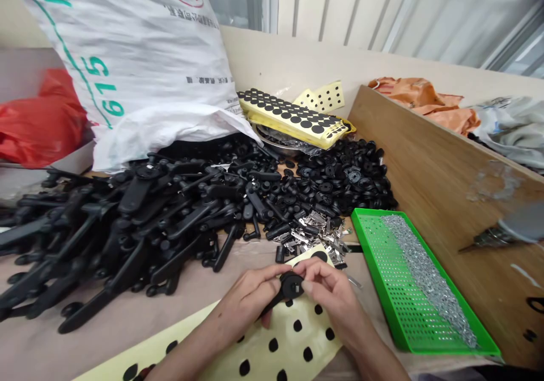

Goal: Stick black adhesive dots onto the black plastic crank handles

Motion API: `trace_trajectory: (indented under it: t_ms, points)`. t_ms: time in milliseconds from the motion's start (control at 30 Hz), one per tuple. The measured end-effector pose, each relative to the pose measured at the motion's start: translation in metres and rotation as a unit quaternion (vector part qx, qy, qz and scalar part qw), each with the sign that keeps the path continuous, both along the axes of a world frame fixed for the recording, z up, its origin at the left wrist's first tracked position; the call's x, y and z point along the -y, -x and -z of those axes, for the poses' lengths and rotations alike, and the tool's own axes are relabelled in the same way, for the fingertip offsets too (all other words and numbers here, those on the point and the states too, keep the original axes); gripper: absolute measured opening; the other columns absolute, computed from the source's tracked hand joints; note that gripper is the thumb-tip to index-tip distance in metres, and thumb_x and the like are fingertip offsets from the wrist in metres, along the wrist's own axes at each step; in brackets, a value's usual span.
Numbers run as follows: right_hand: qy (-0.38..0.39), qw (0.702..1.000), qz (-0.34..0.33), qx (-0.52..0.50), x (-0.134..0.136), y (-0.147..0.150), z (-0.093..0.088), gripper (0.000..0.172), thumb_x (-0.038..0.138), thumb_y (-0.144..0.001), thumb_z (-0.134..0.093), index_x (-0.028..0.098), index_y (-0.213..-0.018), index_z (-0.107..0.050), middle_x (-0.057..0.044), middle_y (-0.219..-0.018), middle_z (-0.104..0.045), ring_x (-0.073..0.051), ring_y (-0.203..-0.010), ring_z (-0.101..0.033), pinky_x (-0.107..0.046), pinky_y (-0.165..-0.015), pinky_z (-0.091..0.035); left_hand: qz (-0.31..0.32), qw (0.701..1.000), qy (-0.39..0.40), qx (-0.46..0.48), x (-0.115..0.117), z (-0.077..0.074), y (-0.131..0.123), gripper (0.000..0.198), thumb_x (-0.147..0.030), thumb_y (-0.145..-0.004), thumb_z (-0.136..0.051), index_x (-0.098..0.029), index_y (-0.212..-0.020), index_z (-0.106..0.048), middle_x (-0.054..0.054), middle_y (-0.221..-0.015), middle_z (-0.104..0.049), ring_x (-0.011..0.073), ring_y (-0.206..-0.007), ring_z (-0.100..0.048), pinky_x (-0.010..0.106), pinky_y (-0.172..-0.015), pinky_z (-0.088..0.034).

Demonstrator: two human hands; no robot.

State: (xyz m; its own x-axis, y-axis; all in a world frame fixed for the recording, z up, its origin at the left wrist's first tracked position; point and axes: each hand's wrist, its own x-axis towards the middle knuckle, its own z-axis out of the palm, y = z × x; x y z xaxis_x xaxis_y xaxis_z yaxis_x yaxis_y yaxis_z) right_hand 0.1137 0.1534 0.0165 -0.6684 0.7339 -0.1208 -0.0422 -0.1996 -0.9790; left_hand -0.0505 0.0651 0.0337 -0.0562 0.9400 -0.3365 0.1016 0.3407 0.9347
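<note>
Grasping one black part [292,286] between left fingers [270,289] and right fingers [318,270] above the sheet [258,355] near the front edge of the desk [38,344], probably midway, with the heap [136,194] leftward perhaps done, discs [352,174] and clips [314,229] seemingly unfitted.

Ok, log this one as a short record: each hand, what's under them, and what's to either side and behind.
Left hand: holds a black part
Right hand: thumb and fingers at the part's round end
Under hands: yellow sheet with black dots
Left side: heaped black handles
Right side: green tray, small metal pieces along its right
Behind: metal clips, round black parts, white sack
</note>
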Motion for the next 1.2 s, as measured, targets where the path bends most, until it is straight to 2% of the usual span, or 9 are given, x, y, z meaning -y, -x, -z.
trace_trajectory:
  t_ms: [200,400,700,833,900,967,1033,1100,1200]
  points:
    - [-0.017,1.000,-0.005,0.008,-0.001,-0.001,0.002,0.012,0.023,-0.070,-0.065,0.019,-0.063,-0.057,-0.005,-0.091,-0.062,-0.021,-0.090,-0.057,-0.030,-0.079,-0.044,-0.003,1.000,0.009,0.000,-0.002,0.001,-0.001,0.041,-0.034,-0.086,-0.043,-0.018,-0.119,-0.059,0.000,-0.072,-0.063,0.0121,-0.049,-0.053,0.023,-0.052,-0.043]
    - [-0.035,0.999,-0.007,0.012,-0.002,0.000,0.003,0.010,0.021,-0.070,-0.064,0.019,-0.063,-0.057,-0.005,-0.091,-0.063,-0.020,-0.090,-0.058,-0.030,-0.080,-0.046,-0.002,1.000,-0.002,-0.018,-0.001,0.008,-0.004,0.039,-0.031,-0.085,-0.045,-0.018,-0.120,-0.058,-0.003,-0.063,-0.056,0.0104,-0.046,-0.050,0.020,-0.048,-0.040]
    - [-0.101,0.994,0.015,0.047,-0.002,0.002,0.001,0.010,0.017,-0.066,-0.065,0.019,-0.058,-0.060,-0.003,-0.080,-0.060,-0.018,-0.078,-0.059,-0.026,-0.065,-0.048,-0.038,0.998,-0.025,-0.052,0.004,0.009,-0.013,0.031,-0.032,-0.083,-0.051,-0.019,-0.110,-0.060,-0.005,-0.064,-0.055,0.0075,-0.043,-0.039,0.017,-0.040,-0.034]
    - [0.042,0.997,-0.055,0.014,-0.006,-0.009,0.000,0.014,0.030,-0.078,-0.064,0.017,-0.081,-0.070,-0.006,-0.087,-0.067,-0.015,-0.077,-0.062,-0.028,-0.071,-0.049,-0.051,0.998,-0.026,-0.025,0.008,0.010,-0.013,0.035,-0.036,-0.083,-0.050,-0.016,-0.111,-0.058,-0.003,-0.066,-0.056,0.0068,-0.042,-0.038,0.018,-0.039,-0.033]
    - [0.119,0.992,-0.025,-0.020,-0.008,-0.013,0.001,0.024,0.034,-0.081,-0.063,0.018,-0.098,-0.066,-0.006,-0.088,-0.069,-0.015,-0.074,-0.064,-0.030,-0.073,-0.050,-0.056,0.998,-0.023,-0.009,0.010,0.008,-0.012,0.036,-0.036,-0.083,-0.050,-0.015,-0.112,-0.056,-0.004,-0.065,-0.055,0.0066,-0.042,-0.037,0.017,-0.038,-0.033]
    - [0.139,0.989,0.028,-0.036,-0.008,-0.013,0.002,0.032,0.038,-0.082,-0.062,0.019,-0.108,-0.059,-0.007,-0.088,-0.070,-0.015,-0.072,-0.065,-0.030,-0.071,-0.050,-0.061,0.998,-0.020,-0.003,0.010,0.006,-0.012,0.036,-0.036,-0.082,-0.050,-0.015,-0.111,-0.056,-0.005,-0.062,-0.051,0.0067,-0.041,-0.038,0.017,-0.038,-0.033]
    - [0.087,0.996,0.018,-0.013,-0.003,-0.010,0.002,0.034,0.042,-0.085,-0.056,0.021,-0.112,-0.056,-0.005,-0.084,-0.070,-0.016,-0.071,-0.064,-0.030,-0.069,-0.050,-0.061,0.998,-0.023,0.002,0.011,0.004,-0.014,0.036,-0.036,-0.082,-0.051,-0.015,-0.110,-0.057,-0.005,-0.062,-0.052,0.0067,-0.042,-0.039,0.017,-0.038,-0.033]
    - [-0.040,0.998,-0.027,0.038,0.005,-0.004,-0.002,0.031,0.040,-0.090,-0.050,0.022,-0.114,-0.057,-0.003,-0.084,-0.068,-0.017,-0.075,-0.064,-0.030,-0.071,-0.049,-0.058,0.998,-0.026,0.008,0.011,0.001,-0.016,0.035,-0.036,-0.082,-0.052,-0.016,-0.109,-0.058,-0.004,-0.062,-0.053,0.0065,-0.041,-0.038,0.017,-0.038,-0.034]
    - [-0.206,0.974,-0.056,0.083,0.022,0.004,-0.013,0.027,0.033,-0.095,-0.039,0.024,-0.109,-0.061,-0.003,-0.089,-0.067,-0.016,-0.081,-0.063,-0.026,-0.073,-0.047,-0.070,0.997,-0.010,0.025,0.017,-0.005,-0.021,0.037,-0.039,-0.080,-0.055,-0.018,-0.110,-0.058,-0.003,-0.063,-0.057,0.0059,-0.039,-0.036,0.017,-0.036,-0.033]
